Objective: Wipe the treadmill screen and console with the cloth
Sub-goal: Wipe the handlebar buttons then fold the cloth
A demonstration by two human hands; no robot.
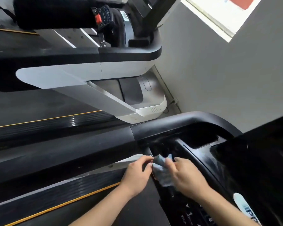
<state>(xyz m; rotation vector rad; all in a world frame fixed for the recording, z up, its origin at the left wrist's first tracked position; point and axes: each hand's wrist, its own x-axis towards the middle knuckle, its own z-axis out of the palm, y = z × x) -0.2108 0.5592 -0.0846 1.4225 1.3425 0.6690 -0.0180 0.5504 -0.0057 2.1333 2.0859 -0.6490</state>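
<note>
Over the left end of the near treadmill's console (pixel 191 144), both hands meet on a crumpled pale blue-grey cloth (pixel 162 173); the screen (pixel 260 160) rises dark and glossy to the right, not being touched at this moment.

The likeliest trouble, as I judge it, is the control panel (pixel 196 214) just below the right wrist, where a STOP legend and arrow keys show; a forearm or a trailing fold of cloth dragged across them could press a button and wake the belt (pixel 72 190). A bunched cloth also wipes poorly; only a small patch would meet the surface, and the recessed tray (pixel 203 141) could be skipped. A slack fold might slip between the hands and drop toward the belt.

The left hand (pixel 137 173) has its fingers curled, thumb and fingertips pinching the cloth's upper edge; the right hand (pixel 185 173) lies over the cloth with fingers bent round it, holding the bulk of it. Neither hand is spread flat; how firmly each grips cannot be told.
</note>
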